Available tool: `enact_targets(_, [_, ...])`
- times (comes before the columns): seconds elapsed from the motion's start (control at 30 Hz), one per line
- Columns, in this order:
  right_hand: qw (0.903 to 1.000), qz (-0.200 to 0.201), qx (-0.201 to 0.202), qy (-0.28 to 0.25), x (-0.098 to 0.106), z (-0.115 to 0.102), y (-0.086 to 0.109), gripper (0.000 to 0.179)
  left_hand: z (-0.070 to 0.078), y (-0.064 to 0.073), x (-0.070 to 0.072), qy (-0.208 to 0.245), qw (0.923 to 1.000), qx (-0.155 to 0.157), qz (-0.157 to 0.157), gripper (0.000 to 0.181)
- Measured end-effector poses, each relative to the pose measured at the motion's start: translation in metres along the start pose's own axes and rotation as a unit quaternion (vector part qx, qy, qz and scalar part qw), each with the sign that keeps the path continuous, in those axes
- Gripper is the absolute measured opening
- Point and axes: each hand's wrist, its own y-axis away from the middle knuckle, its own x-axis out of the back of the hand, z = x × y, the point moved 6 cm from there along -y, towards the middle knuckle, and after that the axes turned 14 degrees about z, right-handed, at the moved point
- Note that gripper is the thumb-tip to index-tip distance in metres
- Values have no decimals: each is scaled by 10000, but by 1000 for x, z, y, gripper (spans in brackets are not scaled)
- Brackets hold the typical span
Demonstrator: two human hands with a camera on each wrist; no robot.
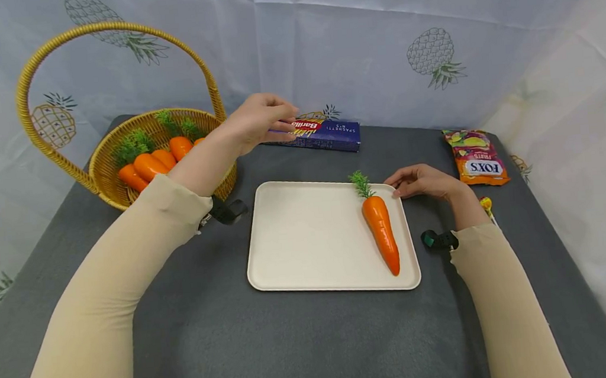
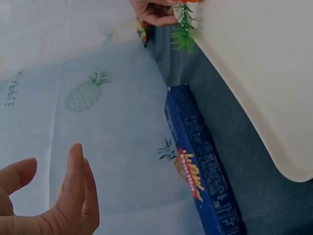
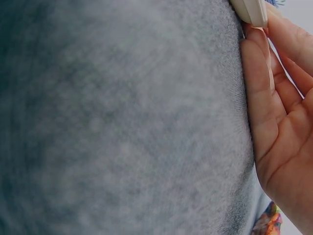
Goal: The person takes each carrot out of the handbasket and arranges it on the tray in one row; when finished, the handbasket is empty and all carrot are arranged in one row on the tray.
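"What's the left hand (image 1: 265, 121) doing?"
"It's raised in the air, holding nothing, fingers extended loosely and thumb apart. The spaghetti box (image 1: 333, 136) lies just beyond it, to its right."
"And the right hand (image 1: 425, 179)?"
"Pinching the far right corner of the cream tray (image 1: 307, 236) between thumb and fingers."
"Where's the big carrot (image 1: 380, 230)?"
"On the tray, just left of the right hand; its green top is at the far edge, its tip pointing towards the person."
"Anything on the left hand's other side?"
"A wicker basket (image 1: 102, 169) to its left, with more carrots (image 1: 148, 165) in it, partly hidden by the forearm."
"And past the right hand?"
"A Fox's sweet bag (image 1: 475, 157) on the table (image 1: 305, 349) to its right, and a lollipop (image 1: 486, 203) beside that wrist, partly covered by the sleeve."
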Motion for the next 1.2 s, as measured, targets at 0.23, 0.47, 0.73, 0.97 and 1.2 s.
enact_targets(0.23, [10000,-13,-4,32,0,0,0,45,-3,0,33,174,9994,195,210,45])
enact_targets(0.47, [10000,7,-17,35,0,0,0,45,-8,-4,65,321,9972,572,361,56])
enact_targets(0.73, [10000,-11,-29,31,0,0,0,45,-19,-15,101,723,9910,974,567,63])
enact_targets(0.97, [10000,-9,-45,25,1,-1,0,46,-32,-25,129,880,9855,1163,864,61])
enact_targets(1.2, [10000,-1,-62,42,1,0,-1,46,-45,-28,146,718,9849,1265,938,66])
